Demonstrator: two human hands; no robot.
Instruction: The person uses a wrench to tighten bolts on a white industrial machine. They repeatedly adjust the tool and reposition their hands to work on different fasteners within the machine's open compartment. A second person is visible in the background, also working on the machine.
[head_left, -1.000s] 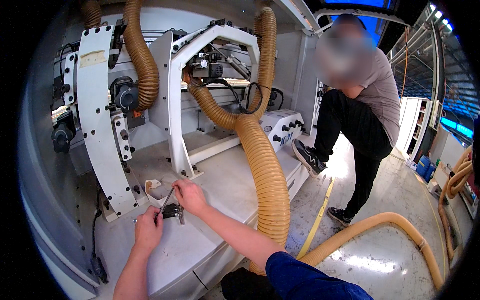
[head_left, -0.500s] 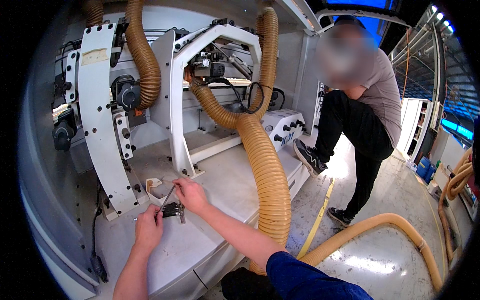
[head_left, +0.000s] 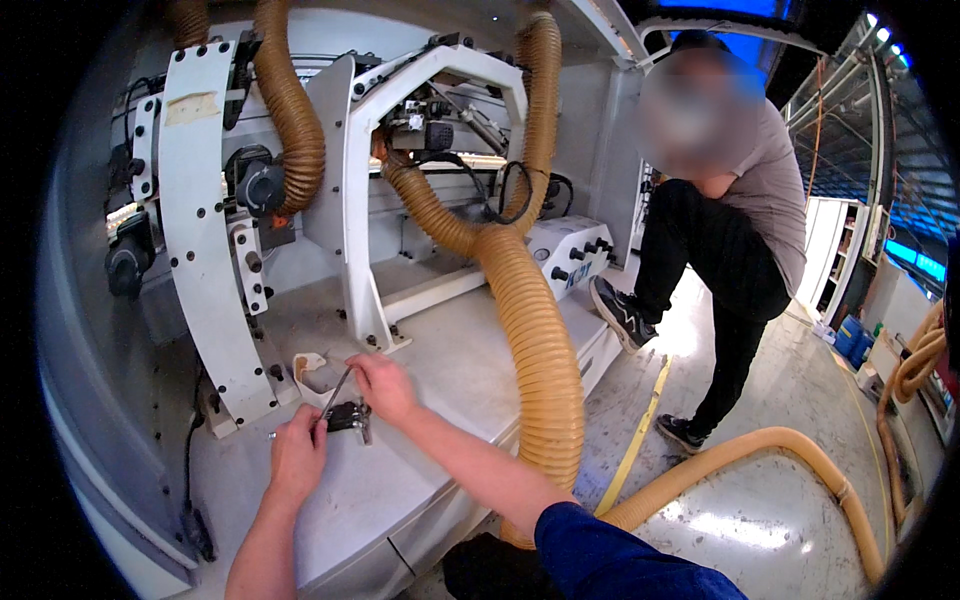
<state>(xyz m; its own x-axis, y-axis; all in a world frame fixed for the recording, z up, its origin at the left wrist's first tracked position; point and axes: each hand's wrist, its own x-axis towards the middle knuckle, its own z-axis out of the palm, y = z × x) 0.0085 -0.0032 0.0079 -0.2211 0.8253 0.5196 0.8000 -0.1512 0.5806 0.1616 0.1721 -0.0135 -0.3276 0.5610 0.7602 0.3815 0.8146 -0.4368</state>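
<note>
A thin grey metal rod (head_left: pixel 338 388) slants between my two hands over the white machine base. Its upper end is pinched in the fingertips of my right hand (head_left: pixel 384 388). My left hand (head_left: pixel 298 450) closes its thumb and fingers around the lower end. Just beneath the rod, a small black part (head_left: pixel 345 416) with a metal piece at its right side lies on the base, close to the left fingertips. Behind the hands sits a white bracket (head_left: pixel 312 372) with a curved opening. What exactly the rod's lower end touches is hidden by my left fingers.
A thick tan ribbed hose (head_left: pixel 540 360) runs down to my right; another hose (head_left: pixel 790 440) curves across the floor. White frames (head_left: pixel 205 240) with bolts rise behind. A black cable (head_left: pixel 196 500) hangs at left. A person (head_left: pixel 740 220) stands at right, one foot raised against the machine.
The view has shifted very slightly. Both hands keep their hold on the rod in nearly the same place.
</note>
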